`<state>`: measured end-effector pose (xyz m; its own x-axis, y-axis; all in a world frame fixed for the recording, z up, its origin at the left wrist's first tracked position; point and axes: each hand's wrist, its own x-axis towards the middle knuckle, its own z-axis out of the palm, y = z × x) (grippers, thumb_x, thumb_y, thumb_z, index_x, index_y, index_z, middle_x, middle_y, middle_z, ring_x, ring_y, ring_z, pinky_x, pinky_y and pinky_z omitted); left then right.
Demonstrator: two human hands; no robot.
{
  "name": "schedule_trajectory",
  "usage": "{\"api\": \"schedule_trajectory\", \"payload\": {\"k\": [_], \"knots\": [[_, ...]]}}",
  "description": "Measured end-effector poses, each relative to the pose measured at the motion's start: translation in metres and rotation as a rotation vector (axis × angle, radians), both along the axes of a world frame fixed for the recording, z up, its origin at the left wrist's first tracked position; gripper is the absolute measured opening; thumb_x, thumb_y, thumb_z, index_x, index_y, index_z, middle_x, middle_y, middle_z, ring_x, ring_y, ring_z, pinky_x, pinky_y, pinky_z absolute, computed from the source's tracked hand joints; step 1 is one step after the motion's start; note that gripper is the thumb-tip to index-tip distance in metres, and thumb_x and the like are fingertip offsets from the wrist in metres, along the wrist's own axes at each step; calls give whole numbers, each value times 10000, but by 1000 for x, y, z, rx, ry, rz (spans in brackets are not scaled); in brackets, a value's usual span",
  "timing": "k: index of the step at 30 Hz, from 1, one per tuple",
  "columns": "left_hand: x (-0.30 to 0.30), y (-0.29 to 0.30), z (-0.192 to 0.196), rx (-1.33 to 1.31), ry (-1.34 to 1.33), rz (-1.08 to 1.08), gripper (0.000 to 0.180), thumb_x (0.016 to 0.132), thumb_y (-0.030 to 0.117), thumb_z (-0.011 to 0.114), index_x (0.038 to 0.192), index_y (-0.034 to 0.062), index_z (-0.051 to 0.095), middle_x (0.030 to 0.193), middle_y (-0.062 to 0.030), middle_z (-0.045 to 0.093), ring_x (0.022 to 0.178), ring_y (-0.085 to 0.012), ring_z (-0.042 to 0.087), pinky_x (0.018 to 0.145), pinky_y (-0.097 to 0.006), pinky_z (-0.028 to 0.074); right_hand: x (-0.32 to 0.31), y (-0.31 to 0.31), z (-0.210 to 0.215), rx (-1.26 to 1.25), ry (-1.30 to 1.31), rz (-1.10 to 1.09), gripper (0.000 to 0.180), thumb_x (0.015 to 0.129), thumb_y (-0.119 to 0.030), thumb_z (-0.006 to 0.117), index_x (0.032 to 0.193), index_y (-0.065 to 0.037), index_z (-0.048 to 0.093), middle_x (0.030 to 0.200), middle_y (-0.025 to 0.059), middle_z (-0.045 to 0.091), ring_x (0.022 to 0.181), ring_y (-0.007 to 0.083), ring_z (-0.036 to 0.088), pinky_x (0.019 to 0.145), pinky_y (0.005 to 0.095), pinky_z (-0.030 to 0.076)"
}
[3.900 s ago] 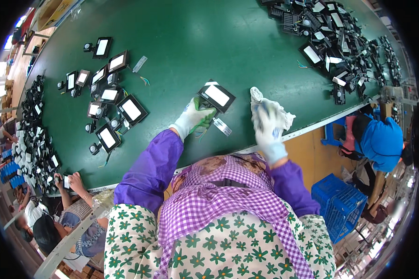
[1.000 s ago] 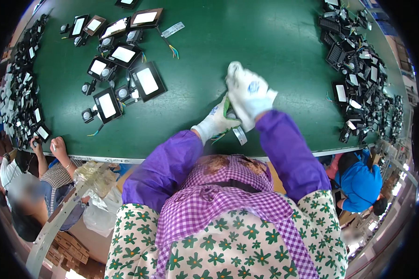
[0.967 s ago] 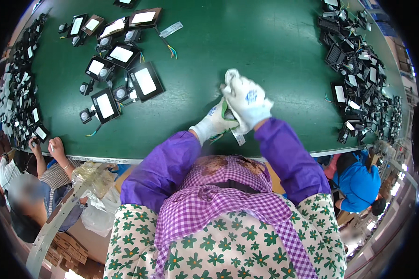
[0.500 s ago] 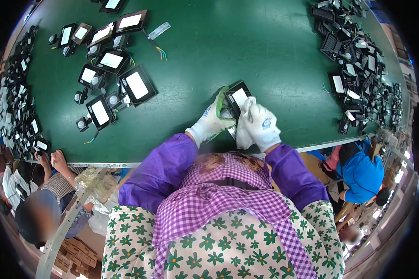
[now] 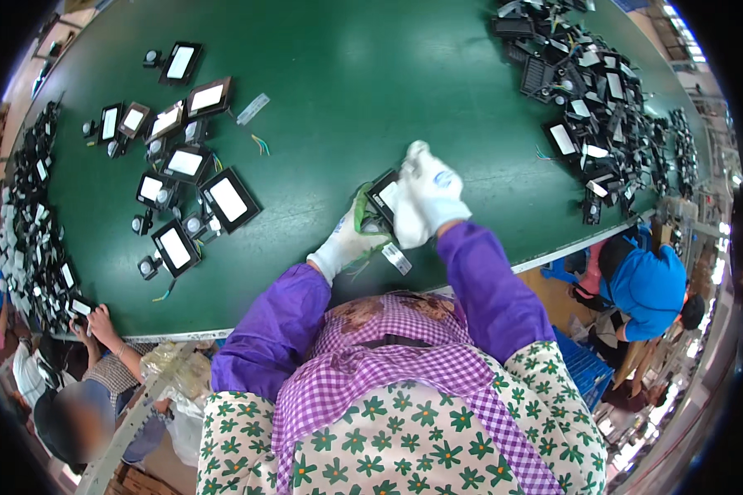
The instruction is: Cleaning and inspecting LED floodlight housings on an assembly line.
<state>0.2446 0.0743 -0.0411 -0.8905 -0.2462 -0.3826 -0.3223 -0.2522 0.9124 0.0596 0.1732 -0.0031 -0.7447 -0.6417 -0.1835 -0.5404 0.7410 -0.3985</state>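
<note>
My left hand (image 5: 348, 237), in a white glove with green on its fingers, grips a black floodlight (image 5: 380, 195) with a pale front panel by its near left edge. The light is tilted just above the green table. A white paper tag (image 5: 397, 259) hangs on its near side. Across the light's right part lies my right hand (image 5: 439, 188), gloved in white and closed on a white cloth (image 5: 408, 221). The cloth bunches out beyond the fingers and droops below them, hiding much of the panel.
Several floodlights with round sensors (image 5: 229, 200) lie on the left of the green table (image 5: 322, 99). Heaps of black lights line the right side (image 5: 627, 124) and the far left (image 5: 37, 223). Other people sit at the table's near edge, left and right.
My right hand and the cloth have moved up across the floodlight toward its far edge. My left hand keeps its hold. The whole view has shifted a little.
</note>
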Motion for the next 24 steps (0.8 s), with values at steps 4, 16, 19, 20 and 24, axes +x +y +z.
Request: {"api": "schedule_trajectory", "payload": {"k": [4,16,19,20,24], "knots": [[24,-43,11,261,-88,134,963,758,-30,758,1546,120,224,1203,-88,582,927,-147,626,692,-277,543,-40,42,8,-707,-672,-469,237,998,-223,494,1103,-40,603,1042,84,669,920,239,648,806,357,514],[1,-40,143,-873,165,224,476,800,10,726,1252,32,581,1179,-126,616,1012,-191,617,844,-306,508,-4,102,24,-1156,-1834,-818,325,1001,-364,474,1013,-70,613,941,121,657,831,280,656,765,413,559],[-25,0,138,-673,130,-21,661,770,158,803,1343,36,497,1264,-161,572,1118,-242,591,909,-354,514,10,99,32,-1364,-1789,-702,287,1022,-298,458,1111,-70,608,1014,84,658,894,215,658,793,369,555],[-30,14,125,-668,270,-24,678,774,188,801,1354,33,487,1316,-181,539,1179,-284,563,943,-386,500,13,100,32,-1373,-1787,-699,287,1022,-298,458,1111,-70,608,1014,84,658,894,215,658,793,369,555],[-56,55,88,-621,-12,-456,411,800,306,698,1113,47,632,1016,-230,658,985,-391,633,821,-419,510,14,115,20,-1233,-1025,-963,332,1008,-296,497,1152,-17,604,1033,97,663,919,220,649,826,367,535]]}}
